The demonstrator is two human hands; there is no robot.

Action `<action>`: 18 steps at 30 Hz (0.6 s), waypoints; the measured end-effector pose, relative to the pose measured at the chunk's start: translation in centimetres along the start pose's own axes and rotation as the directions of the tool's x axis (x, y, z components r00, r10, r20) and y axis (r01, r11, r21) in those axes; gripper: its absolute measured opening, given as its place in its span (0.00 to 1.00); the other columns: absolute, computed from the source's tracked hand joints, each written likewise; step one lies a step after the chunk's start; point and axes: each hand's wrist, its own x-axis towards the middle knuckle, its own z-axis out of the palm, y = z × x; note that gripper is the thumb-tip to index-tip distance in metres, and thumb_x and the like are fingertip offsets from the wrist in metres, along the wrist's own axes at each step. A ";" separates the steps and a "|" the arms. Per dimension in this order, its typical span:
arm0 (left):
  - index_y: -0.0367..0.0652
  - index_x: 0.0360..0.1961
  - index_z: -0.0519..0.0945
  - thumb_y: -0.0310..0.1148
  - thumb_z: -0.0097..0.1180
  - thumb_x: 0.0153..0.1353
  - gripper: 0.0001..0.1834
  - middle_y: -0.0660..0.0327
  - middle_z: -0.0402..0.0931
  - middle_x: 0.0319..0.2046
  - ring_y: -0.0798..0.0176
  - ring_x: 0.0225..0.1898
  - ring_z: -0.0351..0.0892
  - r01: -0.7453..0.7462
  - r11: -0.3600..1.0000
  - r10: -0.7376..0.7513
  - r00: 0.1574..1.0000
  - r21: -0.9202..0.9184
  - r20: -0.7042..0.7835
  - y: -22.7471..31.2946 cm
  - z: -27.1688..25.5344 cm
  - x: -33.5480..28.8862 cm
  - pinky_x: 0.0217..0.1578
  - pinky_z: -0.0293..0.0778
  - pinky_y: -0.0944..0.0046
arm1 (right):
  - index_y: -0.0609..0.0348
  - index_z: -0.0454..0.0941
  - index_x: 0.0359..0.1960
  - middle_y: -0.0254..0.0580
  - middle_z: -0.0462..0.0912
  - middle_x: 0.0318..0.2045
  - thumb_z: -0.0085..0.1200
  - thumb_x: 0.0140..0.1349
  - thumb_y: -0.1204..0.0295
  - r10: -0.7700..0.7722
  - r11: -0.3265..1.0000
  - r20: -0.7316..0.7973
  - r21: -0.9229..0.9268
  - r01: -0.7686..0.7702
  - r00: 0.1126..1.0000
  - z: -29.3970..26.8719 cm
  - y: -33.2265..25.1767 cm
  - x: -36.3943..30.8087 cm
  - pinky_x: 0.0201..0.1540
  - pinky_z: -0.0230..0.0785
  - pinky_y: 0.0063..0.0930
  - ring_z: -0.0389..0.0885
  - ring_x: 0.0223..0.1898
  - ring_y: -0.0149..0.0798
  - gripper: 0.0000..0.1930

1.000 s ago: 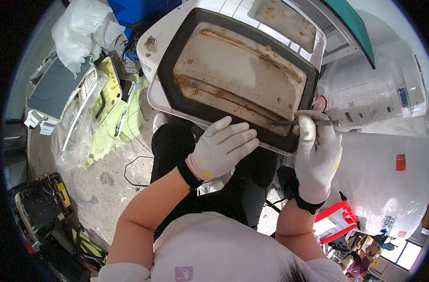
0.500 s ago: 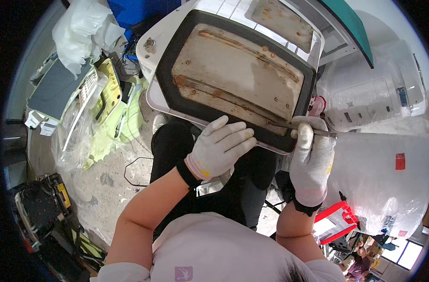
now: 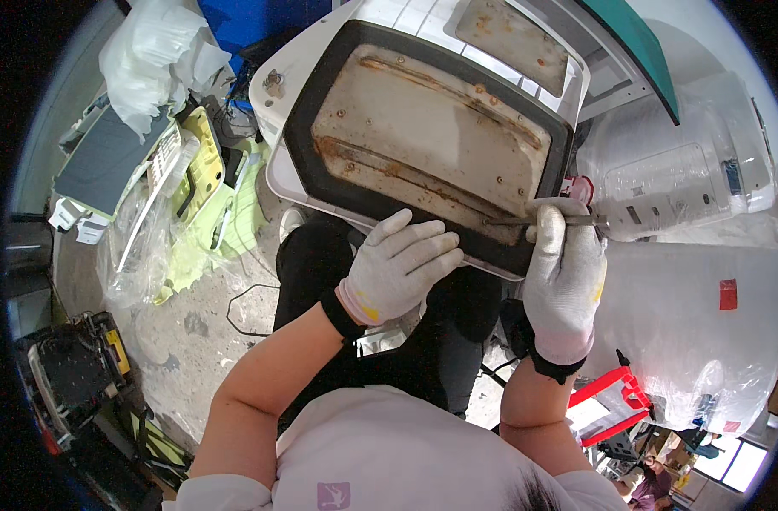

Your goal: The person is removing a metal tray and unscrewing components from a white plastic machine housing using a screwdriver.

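Observation:
A rusty, stained metal panel with a thick black rim lies in front of me on a white base. My left hand, in a white glove, rests with fingers stretched out at the rim's near edge and holds nothing. Between thumb and fingers, my gloved right hand pinches a thin metal rod-like tool. Its slim end reaches over the rim to the panel's near right part. I cannot make out the exact kind of tool.
A loose stained plate lies beyond the rim, near a green-edged panel. Plastic-wrapped white parts stand at right, by a red frame. White foam sheets and a yellow part are at left.
My right hand has shifted slightly away from me, and the tool has turned from slanted to nearly level. Its slim end stays at about the same spot. My left hand remains in place.

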 end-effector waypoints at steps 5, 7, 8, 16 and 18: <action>0.53 0.42 0.80 0.31 0.54 0.49 0.16 0.69 0.77 0.44 0.66 0.50 0.74 -0.006 1.000 0.006 1.000 -0.004 -0.008 0.0 0.1 -0.1 0.59 0.60 0.56 | 0.62 0.76 0.35 0.51 0.78 0.30 0.49 0.64 0.73 -0.023 0.999 -0.016 -0.030 0.023 1.000 0.3 0.1 0.5 0.40 0.67 0.41 0.77 0.34 0.53 0.06; 0.53 0.44 0.78 0.36 0.55 0.48 0.18 0.67 0.77 0.46 0.63 0.51 0.74 -0.023 1.000 0.023 0.999 -0.001 0.029 -0.3 0.0 -0.4 0.62 0.56 0.54 | 0.62 0.76 0.35 0.51 0.78 0.30 0.49 0.64 0.73 -0.019 0.999 -0.017 -0.028 0.019 1.000 0.3 0.1 0.6 0.40 0.67 0.41 0.77 0.34 0.53 0.06; 0.53 0.46 0.77 0.41 0.56 0.48 0.21 0.66 0.76 0.48 0.61 0.53 0.73 -0.041 0.999 0.041 0.997 -0.003 0.067 -0.4 0.0 -0.6 0.65 0.51 0.52 | 0.62 0.76 0.35 0.51 0.78 0.30 0.49 0.64 0.73 -0.008 1.000 -0.025 -0.016 0.008 1.000 0.3 0.0 0.6 0.40 0.68 0.41 0.77 0.35 0.53 0.06; 0.53 0.46 0.77 0.38 0.57 0.46 0.22 0.67 0.77 0.47 0.61 0.53 0.73 -0.034 0.999 0.034 0.998 -0.001 0.045 -0.4 0.1 -0.6 0.65 0.51 0.52 | 0.61 0.76 0.36 0.51 0.79 0.30 0.48 0.64 0.72 0.046 0.999 -0.014 0.016 -0.045 0.999 0.0 -0.4 -0.3 0.40 0.68 0.39 0.78 0.35 0.53 0.06; 0.53 0.46 0.77 0.36 0.57 0.45 0.22 0.67 0.77 0.47 0.61 0.53 0.73 -0.026 1.000 0.026 0.999 -0.018 0.043 -0.4 0.1 -0.5 0.65 0.51 0.52 | 0.61 0.77 0.35 0.51 0.79 0.30 0.48 0.65 0.73 0.066 0.998 -0.019 0.026 -0.065 0.998 -0.1 -0.4 -0.8 0.40 0.69 0.38 0.78 0.35 0.52 0.07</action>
